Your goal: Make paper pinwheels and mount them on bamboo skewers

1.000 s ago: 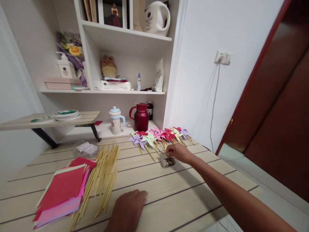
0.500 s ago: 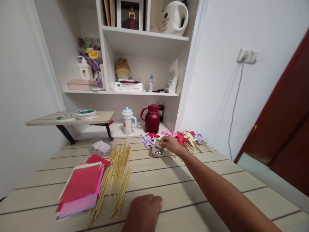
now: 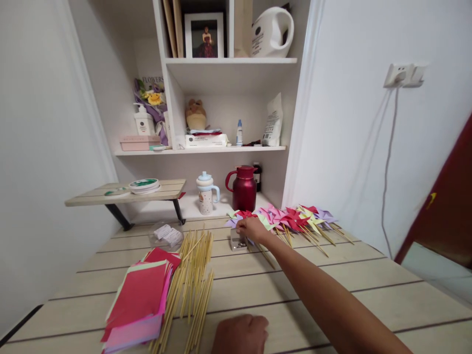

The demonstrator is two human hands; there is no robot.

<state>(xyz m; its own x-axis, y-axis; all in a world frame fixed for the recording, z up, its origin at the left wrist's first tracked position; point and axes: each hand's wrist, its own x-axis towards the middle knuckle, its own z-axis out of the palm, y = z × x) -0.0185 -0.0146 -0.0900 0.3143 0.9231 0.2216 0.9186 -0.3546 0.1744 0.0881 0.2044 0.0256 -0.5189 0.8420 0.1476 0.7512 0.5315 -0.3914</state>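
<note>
My right hand point(image 3: 254, 230) reaches to the back of the table, its fingers closed on the upper edge of a small clear box point(image 3: 238, 244) with tiny metal pieces in it. Beside and behind that hand lie paper pinwheels point(image 3: 275, 215) in pink, red, yellow and purple on thin sticks. At the bottom middle, my left hand point(image 3: 240, 334) is curled over the tabletop, slightly blurred; its palm side is hidden. Loose wooden sticks point(image 3: 195, 275) lie to its left, and past them a stack of coloured paper sheets point(image 3: 140, 295), red on top.
A round clear container point(image 3: 165, 237) with white packets lies behind the paper. A low raised shelf point(image 3: 121, 191) stands at the back left. A light-blue-lidded cup point(image 3: 205, 196) and a red thermos jug point(image 3: 244, 191) stand at the back, below white shelves point(image 3: 224, 150).
The camera view has shifted, so the scene sits lower and further right. My right hand has moved the small box slightly left across the tabletop. My left hand remains curled near the front.
</note>
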